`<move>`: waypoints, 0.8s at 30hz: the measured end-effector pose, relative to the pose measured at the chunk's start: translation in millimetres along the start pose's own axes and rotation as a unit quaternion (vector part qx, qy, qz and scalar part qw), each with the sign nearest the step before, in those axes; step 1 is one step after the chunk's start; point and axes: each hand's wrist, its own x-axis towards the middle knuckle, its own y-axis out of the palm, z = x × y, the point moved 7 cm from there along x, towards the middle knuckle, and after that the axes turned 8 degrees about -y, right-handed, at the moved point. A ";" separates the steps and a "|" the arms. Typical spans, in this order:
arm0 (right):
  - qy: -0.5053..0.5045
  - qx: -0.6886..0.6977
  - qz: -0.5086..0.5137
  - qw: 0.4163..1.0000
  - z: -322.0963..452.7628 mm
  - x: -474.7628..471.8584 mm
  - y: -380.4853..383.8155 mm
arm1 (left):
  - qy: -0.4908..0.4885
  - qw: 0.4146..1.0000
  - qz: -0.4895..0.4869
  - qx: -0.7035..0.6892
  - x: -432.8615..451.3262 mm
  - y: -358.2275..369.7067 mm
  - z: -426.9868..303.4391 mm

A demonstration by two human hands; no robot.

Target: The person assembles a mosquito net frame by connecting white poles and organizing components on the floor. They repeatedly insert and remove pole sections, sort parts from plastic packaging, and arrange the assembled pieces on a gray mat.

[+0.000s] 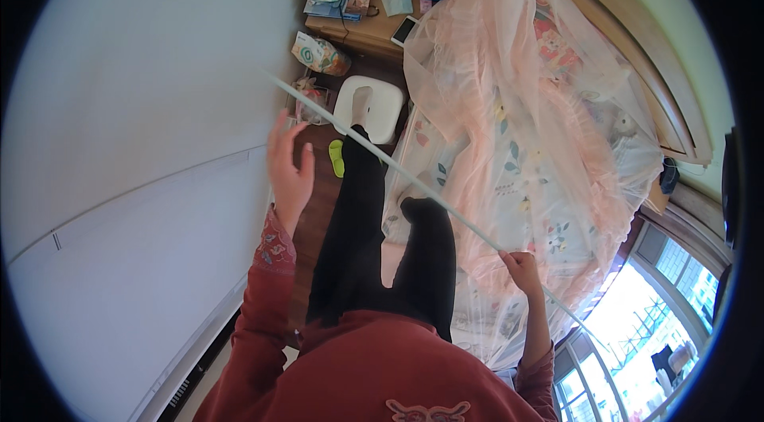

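Observation:
A long, thin pale rod (412, 179) runs diagonally across the view, from beside the white wall panel down to the window side. My right hand (523, 271) is closed around it, right of my legs. My left hand (290, 162) is raised just below the rod's upper left part, slightly blurred, its fingers apart and holding nothing. Sheer pink netting (477, 94) with ruffles hangs over the bed (513, 183), which has a leaf-and-flower patterned cover. The rod passes in front of the bed and netting.
One foot stands on a white stool (391, 118), the other on the bed's edge. A green slipper (336, 158) lies on the floor. A wooden desk (382, 28) holds papers and a phone (404, 30). A packaged bag (320, 54) stands near the desk. A window (644, 326) is at lower right.

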 end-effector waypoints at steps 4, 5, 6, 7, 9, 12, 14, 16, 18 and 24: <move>0.012 0.018 -0.041 0.999 -23.4 3.2 2.6 | -0.138 0.981 -0.094 -0.099 -6.0 6.1 52.4; 0.036 0.022 -0.044 0.998 -30.6 2.4 5.6 | -0.161 0.973 -0.083 -0.143 -10.3 11.7 61.8; 0.065 0.034 -0.047 0.996 -37.9 2.7 9.8 | -0.178 0.963 -0.076 -0.188 -5.9 20.9 71.3; 0.033 0.035 -0.075 0.996 -37.2 5.8 10.1 | -0.190 0.950 -0.073 -0.235 -0.1 29.8 80.4; 0.033 0.015 -0.105 0.994 -45.2 11.9 14.6 | -0.165 0.963 -0.065 -0.204 8.9 37.8 91.6; -0.009 0.030 -0.167 0.985 -56.2 33.9 17.8 | -0.113 0.979 -0.054 -0.158 32.6 54.9 111.1; -0.015 0.039 -0.205 0.978 -67.3 52.3 27.9 | -0.132 0.981 -0.028 -0.141 45.3 77.4 131.7; -0.014 0.014 -0.226 0.974 -77.2 74.1 46.0 | 0.011 0.997 -0.027 -0.073 56.2 99.9 132.0; -0.038 0.008 -0.261 0.964 -79.4 98.2 78.4 | 0.139 0.990 -0.019 0.004 61.6 127.7 143.3; -0.060 -0.040 -0.333 0.940 -49.4 162.5 232.0 | 0.377 0.924 0.034 0.063 43.5 203.3 248.3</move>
